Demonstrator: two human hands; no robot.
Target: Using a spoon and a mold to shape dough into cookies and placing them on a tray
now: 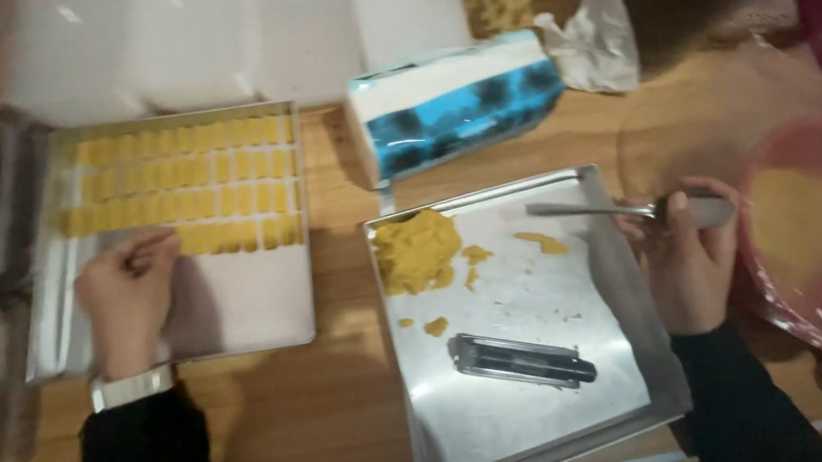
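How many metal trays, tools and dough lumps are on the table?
Metal trays: 2, left tray and right tray
Metal tools: 2, knife in the right hand, mould
Big dough lumps: 1
Total: 5

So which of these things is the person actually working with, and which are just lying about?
In use:
left hand on the tray of yellow pieces
right hand holding a spatula
dough lump on the second tray

Lying about:
blue-and-white pack
metal tool
pink bowl
crumpled paper

You see rows of yellow rectangular dough pieces (191, 187) on a silver metal baking tray (44, 337), beside a blue-and-white patterned packet (454, 101).
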